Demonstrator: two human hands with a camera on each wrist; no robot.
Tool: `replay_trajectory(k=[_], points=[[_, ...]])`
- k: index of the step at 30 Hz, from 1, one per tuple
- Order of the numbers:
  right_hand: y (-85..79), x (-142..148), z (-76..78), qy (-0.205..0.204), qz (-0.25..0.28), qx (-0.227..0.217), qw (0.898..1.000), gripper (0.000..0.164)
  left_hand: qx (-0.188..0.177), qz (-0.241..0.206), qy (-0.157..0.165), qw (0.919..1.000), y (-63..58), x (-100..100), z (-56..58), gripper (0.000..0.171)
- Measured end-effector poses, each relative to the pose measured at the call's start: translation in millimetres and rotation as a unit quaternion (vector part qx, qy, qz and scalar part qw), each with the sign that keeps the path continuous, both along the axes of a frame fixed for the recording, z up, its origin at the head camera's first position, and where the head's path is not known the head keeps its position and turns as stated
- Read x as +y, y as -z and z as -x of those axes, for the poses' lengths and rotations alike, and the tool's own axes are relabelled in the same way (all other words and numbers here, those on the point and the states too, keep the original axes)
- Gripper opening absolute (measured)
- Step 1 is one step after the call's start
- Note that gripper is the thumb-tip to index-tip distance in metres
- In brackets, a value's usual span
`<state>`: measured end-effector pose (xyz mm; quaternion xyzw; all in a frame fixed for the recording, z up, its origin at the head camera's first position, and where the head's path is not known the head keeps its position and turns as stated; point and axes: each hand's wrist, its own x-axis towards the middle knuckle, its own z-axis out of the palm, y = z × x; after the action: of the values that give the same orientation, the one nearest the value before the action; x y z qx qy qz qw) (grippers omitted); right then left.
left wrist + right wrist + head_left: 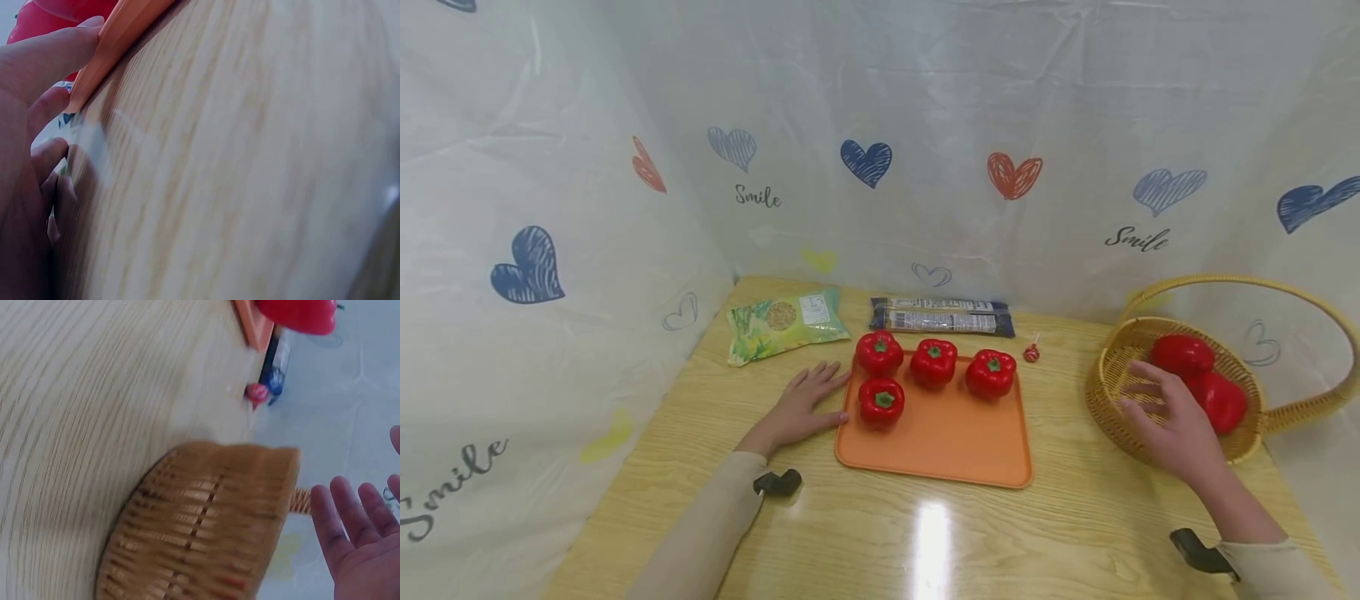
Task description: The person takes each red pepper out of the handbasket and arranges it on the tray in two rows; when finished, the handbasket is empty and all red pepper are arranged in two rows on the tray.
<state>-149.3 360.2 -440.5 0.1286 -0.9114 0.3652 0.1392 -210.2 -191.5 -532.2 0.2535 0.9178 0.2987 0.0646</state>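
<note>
On the table lies an orange tray point(955, 442) bearing several red bell peppers point(991, 374), three along the back and one nearer the front left. My left hand point(802, 407) rests at the tray's left edge with fingers extended, its thumb touching the rim point(119, 47) in the left wrist view. At the right stands a wicker basket point(1101, 400) with red peppers point(1221, 402) inside. Above the basket's left part hovers my right hand point(1176, 425), fingers loosely extended and holding nothing. In the right wrist view its fingers point(353, 512) appear beyond the basket's rim.
Behind the tray lie a green-yellow bag of grain point(786, 325) and a long dark blue packet point(943, 317). A small red lollipop point(1032, 353) sits between tray and basket. The basket's tall handle point(1240, 283) arches up at the right. A printed white curtain point(925, 100) borders the table.
</note>
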Motion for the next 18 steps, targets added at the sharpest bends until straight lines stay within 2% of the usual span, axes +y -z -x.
replay_trajectory(k=[4, 18], points=[[2.2, 18, 3.5, 0.023, -0.016, -0.015, 0.999, 0.057, 0.001, -0.003, 0.000, 1.0000, -1.0, -1, -0.7, 0.076], [11.2, 62, 6.6, 0.079, -0.017, -0.013, 0.997, 0.051, 0.002, -0.004, -0.001, 1.0000, 2.6, 0, 0.6, 0.077]])
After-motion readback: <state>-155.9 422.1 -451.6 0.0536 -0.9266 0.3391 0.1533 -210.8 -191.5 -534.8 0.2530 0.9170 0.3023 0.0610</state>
